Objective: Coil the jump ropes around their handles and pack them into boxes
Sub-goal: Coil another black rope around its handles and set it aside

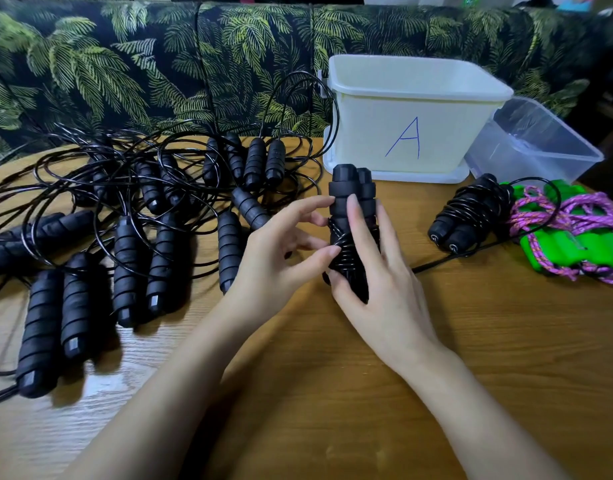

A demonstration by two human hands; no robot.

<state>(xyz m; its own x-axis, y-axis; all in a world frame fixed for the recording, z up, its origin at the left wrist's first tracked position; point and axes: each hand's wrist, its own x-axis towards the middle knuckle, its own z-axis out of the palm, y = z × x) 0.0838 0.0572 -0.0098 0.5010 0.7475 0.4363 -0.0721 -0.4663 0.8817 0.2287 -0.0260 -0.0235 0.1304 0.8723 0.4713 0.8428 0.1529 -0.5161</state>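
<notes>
Right hand [378, 268] is gripping the paired handles [350, 188] of a black jump rope, holding them upright over the middle of the worktop [333, 393]. One digit is lying flat up the front of the handles and the others are curling round the lower end. Left hand [277, 258] is reaching in from the left with its digits spread and only lightly bent. Its fingertips are touching the left side of the handles and its thumb is pressing on the cord [346, 258]. That cord is sitting in tight turns round the lower half of the handles. One loose length of cord is trailing away to the right across the worktop.

Toward the left edge, a tangle of loose black ropes [125, 209] is lying spread out, handles mostly in side-by-side pairs and cords looping over one another. Toward the right edge, a coiled black rope [471, 213] is lying on its side with its cord wound round both handles. Just beside it, and touching it, green-handled ropes [575, 237] with pink-purple cord are lying in a heap.

At the far edge, right of centre, a white box [409, 116] marked with a blue letter A is standing open. A clear box [533, 140] is leaning tilted against its right side. Beyond the far edge, palm-leaf print upholstery [125, 64] is filling the background.
</notes>
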